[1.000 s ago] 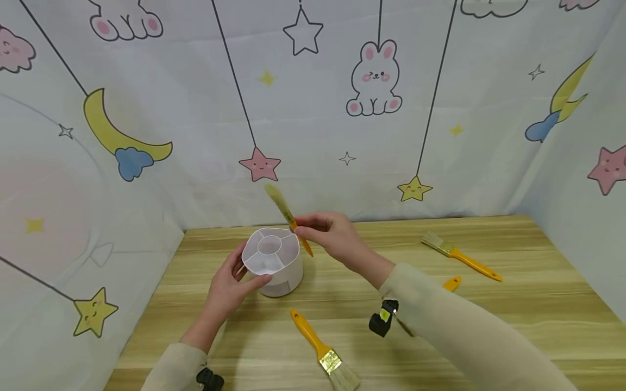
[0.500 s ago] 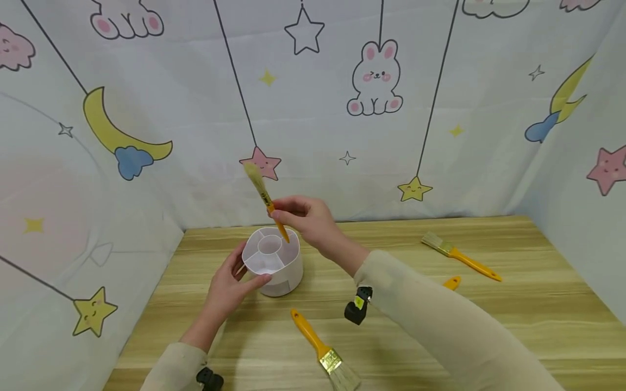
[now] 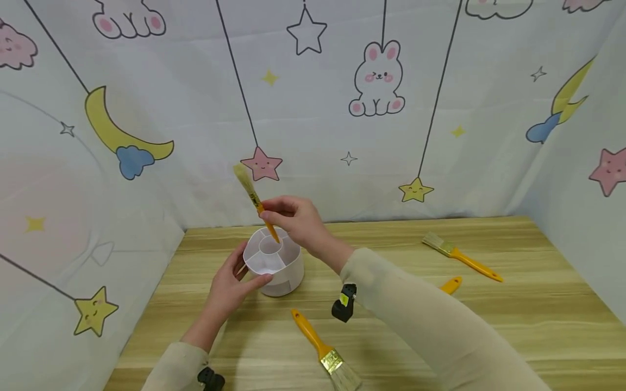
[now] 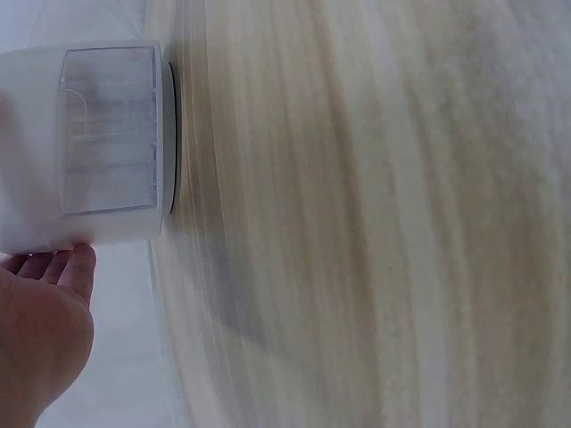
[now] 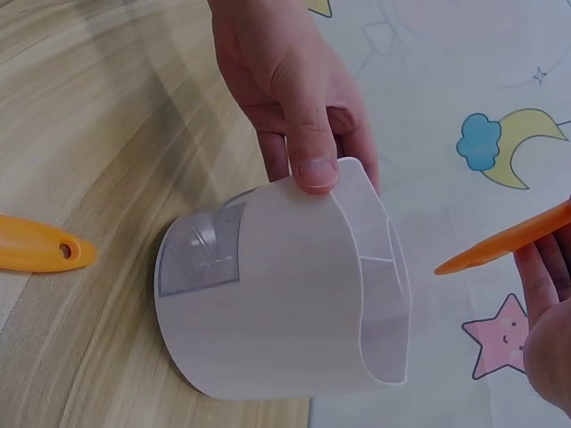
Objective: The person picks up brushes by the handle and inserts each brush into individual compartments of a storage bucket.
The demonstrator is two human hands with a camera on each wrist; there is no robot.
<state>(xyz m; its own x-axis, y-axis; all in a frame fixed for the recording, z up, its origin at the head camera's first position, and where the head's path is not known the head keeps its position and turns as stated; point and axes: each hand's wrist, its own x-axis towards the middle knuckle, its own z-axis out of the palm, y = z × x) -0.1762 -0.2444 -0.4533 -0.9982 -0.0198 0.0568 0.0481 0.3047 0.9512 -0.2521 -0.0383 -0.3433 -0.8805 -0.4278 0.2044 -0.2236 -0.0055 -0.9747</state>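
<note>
Orange-handled, pale-bristled paintbrush (image 3: 255, 199) was pinched bristles-up in R hand (image 3: 296, 219) above rounded white plastic organizer (image 3: 293, 271) at left; L hand (image 3: 231, 287) gripped it, prob. for steadiness.

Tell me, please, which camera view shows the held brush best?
The head view shows the held brush best, from bristles to handle tip. The right wrist view shows only part of its orange handle; the left wrist view, nothing of it.
</note>
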